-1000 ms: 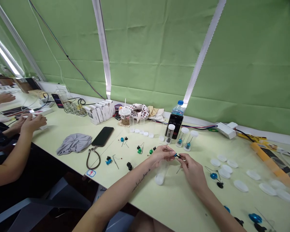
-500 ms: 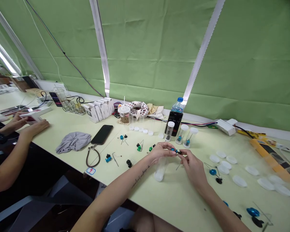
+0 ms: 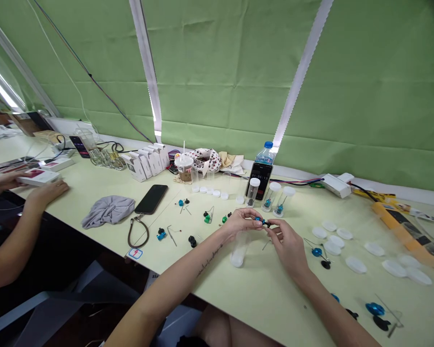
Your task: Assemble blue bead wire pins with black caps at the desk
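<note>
My left hand point(image 3: 241, 222) is pinched round a small blue-and-black part point(image 3: 262, 221) held just above the table. My right hand point(image 3: 285, 241) meets it from the right, fingertips closed on the part's black end. Fingers hide much of the part, so its exact kind is unclear. A thin metal hex key point(image 3: 266, 245) shows just below the hands. Under my left wrist stands an open-looking clear tube point(image 3: 237, 258). Behind my hands, white-capped clear tubes point(image 3: 270, 198) hold similar blue parts. A loose blue part point(image 3: 316, 252) with a black disc lies right of my right hand.
White round caps point(image 3: 356, 265) lie scattered at right, near an orange-and-black device point(image 3: 412, 231). A phone timer point(image 3: 259, 179) leans on a water bottle point(image 3: 264, 153). Green parts point(image 3: 207, 218), a dark phone point(image 3: 151, 199) and grey cloth point(image 3: 108, 211) lie left. Another person's hands point(image 3: 45, 193) handle a white box.
My hands stay together on the blue-and-black part with little movement. The view shifts slightly. The other person's hands and white box have moved a little at the left.
</note>
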The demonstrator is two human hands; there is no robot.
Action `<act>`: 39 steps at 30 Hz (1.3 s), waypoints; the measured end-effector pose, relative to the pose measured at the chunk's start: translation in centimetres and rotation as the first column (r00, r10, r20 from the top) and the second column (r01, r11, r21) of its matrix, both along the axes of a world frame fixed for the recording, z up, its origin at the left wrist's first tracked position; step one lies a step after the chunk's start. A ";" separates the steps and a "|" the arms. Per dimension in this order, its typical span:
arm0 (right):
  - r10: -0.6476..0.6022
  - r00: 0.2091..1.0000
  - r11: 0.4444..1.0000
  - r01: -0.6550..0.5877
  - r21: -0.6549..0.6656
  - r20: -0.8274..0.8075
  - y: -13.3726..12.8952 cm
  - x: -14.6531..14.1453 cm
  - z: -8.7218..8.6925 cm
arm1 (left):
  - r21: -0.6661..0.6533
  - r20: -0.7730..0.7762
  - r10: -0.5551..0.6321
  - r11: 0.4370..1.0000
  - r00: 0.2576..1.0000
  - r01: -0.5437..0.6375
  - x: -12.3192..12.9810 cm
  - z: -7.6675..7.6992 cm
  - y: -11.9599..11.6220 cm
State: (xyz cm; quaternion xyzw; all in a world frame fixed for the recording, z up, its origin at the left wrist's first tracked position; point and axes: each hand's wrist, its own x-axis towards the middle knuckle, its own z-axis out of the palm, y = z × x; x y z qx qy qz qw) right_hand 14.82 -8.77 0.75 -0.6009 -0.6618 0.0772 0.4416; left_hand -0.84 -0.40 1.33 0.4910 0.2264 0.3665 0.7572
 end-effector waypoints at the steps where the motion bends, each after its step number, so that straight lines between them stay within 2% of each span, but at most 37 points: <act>1: -0.001 1.000 1.000 0.001 0.009 0.004 0.0 0.0 0.0 | 0.001 -0.004 -0.004 1.000 1.000 0.004 0.0 0.0 0.0; 7: -0.031 0.998 0.998 0.029 0.050 0.052 0.0 0.0 0.0 | 0.016 -0.018 -0.002 1.000 1.000 0.002 0.0 -0.4 0.3; 15: -0.016 1.000 0.999 0.015 0.044 0.009 0.0 0.1 0.1 | 0.070 0.004 0.000 0.998 1.000 0.000 0.3 -0.7 0.6; 22: -0.009 1.000 0.998 0.010 0.064 -0.009 -0.2 0.1 0.3 | 0.088 0.025 -0.015 0.996 1.000 0.012 0.3 0.0 0.1; 28: -0.010 0.999 0.999 0.012 0.051 -0.037 -0.2 0.0 0.4 | 0.039 0.100 -0.052 0.998 0.994 0.049 0.0 0.7 -0.2; 39: -0.010 0.998 1.000 0.012 0.022 -0.054 -0.1 0.3 0.1 | 0.073 0.024 -0.050 0.996 0.998 0.048 0.0 -0.3 0.7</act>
